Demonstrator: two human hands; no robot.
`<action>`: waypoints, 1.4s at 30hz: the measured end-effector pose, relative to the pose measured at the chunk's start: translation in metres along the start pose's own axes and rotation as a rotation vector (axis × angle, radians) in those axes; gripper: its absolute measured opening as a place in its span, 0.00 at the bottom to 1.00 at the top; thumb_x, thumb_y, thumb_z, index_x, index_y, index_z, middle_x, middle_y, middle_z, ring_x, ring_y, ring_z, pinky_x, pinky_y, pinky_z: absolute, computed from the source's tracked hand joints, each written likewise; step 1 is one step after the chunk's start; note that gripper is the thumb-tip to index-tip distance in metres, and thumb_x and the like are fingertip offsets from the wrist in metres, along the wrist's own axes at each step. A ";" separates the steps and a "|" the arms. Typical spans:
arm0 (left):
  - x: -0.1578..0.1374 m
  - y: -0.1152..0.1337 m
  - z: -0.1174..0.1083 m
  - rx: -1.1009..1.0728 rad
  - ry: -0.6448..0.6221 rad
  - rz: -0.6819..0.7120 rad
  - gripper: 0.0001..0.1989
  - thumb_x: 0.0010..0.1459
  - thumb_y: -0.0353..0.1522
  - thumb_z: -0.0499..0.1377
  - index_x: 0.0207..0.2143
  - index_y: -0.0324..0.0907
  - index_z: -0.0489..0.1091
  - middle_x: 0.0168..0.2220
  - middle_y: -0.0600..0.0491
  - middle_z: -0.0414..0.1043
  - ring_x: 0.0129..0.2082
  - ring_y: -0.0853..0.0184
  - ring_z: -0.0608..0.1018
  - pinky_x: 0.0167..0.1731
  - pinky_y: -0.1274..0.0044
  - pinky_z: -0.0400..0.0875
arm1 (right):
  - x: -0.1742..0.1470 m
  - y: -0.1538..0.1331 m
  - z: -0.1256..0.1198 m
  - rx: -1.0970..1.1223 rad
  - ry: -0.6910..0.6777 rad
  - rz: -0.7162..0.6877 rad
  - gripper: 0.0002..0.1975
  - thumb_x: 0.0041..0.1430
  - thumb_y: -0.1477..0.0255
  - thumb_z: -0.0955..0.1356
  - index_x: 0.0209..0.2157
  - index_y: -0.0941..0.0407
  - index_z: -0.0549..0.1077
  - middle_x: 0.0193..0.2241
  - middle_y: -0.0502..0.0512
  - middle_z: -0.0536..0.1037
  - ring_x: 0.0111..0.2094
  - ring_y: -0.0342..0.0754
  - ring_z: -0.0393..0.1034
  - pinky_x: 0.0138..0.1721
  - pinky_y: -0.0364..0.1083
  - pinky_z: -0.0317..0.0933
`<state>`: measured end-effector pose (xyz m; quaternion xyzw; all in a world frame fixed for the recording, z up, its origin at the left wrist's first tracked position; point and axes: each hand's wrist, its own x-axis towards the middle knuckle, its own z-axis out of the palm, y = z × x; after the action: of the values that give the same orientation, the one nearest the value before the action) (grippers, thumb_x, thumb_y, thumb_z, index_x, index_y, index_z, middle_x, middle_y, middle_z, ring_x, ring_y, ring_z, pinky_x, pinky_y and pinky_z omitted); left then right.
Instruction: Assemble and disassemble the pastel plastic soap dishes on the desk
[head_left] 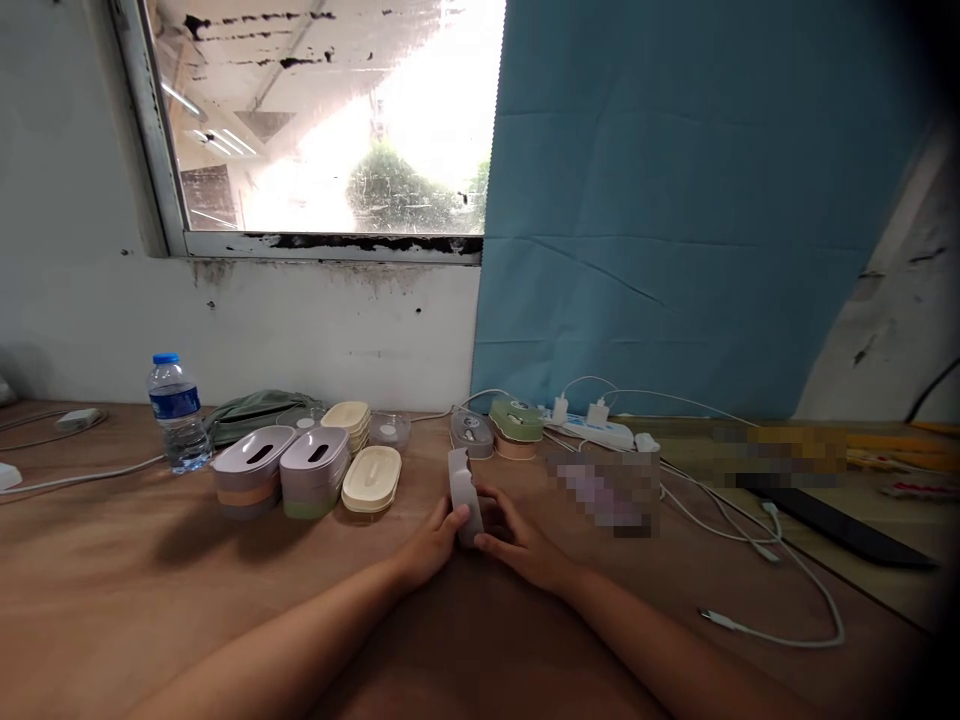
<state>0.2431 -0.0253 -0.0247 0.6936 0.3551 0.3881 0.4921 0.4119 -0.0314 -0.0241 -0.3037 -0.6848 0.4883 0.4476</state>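
Both my hands meet at the middle of the brown table (pixel 112 600). My left hand (pixel 435 542) and my right hand (pixel 517 545) hold a pale lilac plastic lid piece (pixel 463 490) between them, standing on its edge. Just to the left, two lilac slotted boxes (pixel 281 470) stand stacked on coloured bases, with a cream lid (pixel 371 478) lying flat beside them. Behind the held piece sit a grey box part (pixel 472 432) and a green-topped box (pixel 516 424).
A water bottle (pixel 178 412) and a green pouch (pixel 251 412) stand at the back left. A white power strip (pixel 596 428) with chargers and loose white cables (pixel 757 545) lie to the right, near a dark flat slab (pixel 840 520). Wall, window and blue curtain close the back.
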 end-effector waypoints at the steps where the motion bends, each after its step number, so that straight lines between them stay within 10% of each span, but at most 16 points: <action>1: -0.002 -0.004 -0.001 -0.019 -0.011 0.037 0.17 0.57 0.39 0.45 0.43 0.38 0.59 0.37 0.50 0.65 0.34 0.68 0.68 0.35 0.77 0.63 | 0.000 -0.002 0.000 -0.039 0.032 -0.035 0.22 0.46 0.72 0.69 0.46 0.52 0.64 0.39 0.54 0.70 0.40 0.49 0.64 0.43 0.48 0.59; 7: -0.016 -0.008 -0.005 -0.011 0.030 0.154 0.09 0.52 0.34 0.50 0.35 0.39 0.60 0.32 0.52 0.63 0.34 0.69 0.67 0.37 0.77 0.62 | 0.007 -0.004 0.000 -0.148 0.102 -0.122 0.07 0.50 0.70 0.67 0.32 0.55 0.72 0.32 0.53 0.72 0.36 0.49 0.64 0.41 0.46 0.57; 16: -0.038 0.000 -0.031 0.243 0.312 0.060 0.01 0.45 0.27 0.51 0.24 0.40 0.61 0.22 0.58 0.59 0.23 0.72 0.63 0.24 0.82 0.57 | 0.029 0.011 0.001 0.209 0.305 0.123 0.05 0.39 0.72 0.72 0.19 0.58 0.73 0.17 0.45 0.71 0.19 0.39 0.61 0.23 0.39 0.57; 29: -0.030 -0.013 -0.039 -0.143 0.328 -0.043 0.03 0.41 0.28 0.51 0.23 0.40 0.58 0.16 0.62 0.54 0.16 0.76 0.59 0.17 0.83 0.52 | 0.070 0.023 0.030 0.417 0.531 0.183 0.17 0.36 0.82 0.72 0.28 0.56 0.65 0.25 0.49 0.75 0.27 0.45 0.71 0.27 0.43 0.71; 35: -0.027 -0.015 -0.041 -0.179 0.315 -0.060 0.03 0.40 0.27 0.50 0.23 0.40 0.58 0.15 0.62 0.55 0.15 0.77 0.58 0.15 0.84 0.52 | 0.084 0.028 0.024 0.272 0.497 0.283 0.29 0.34 0.82 0.73 0.38 0.54 0.57 0.29 0.49 0.74 0.29 0.45 0.73 0.31 0.45 0.72; 42: -0.029 -0.017 -0.037 -0.200 0.269 -0.033 0.03 0.40 0.26 0.51 0.22 0.39 0.59 0.18 0.61 0.58 0.15 0.78 0.59 0.14 0.85 0.52 | 0.105 0.035 0.014 -0.115 0.423 0.400 0.32 0.41 0.72 0.72 0.47 0.59 0.54 0.17 0.44 0.70 0.14 0.42 0.67 0.11 0.38 0.61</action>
<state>0.1952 -0.0310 -0.0383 0.5772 0.3886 0.5028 0.5129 0.3546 0.0647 -0.0253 -0.5525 -0.5295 0.4531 0.4574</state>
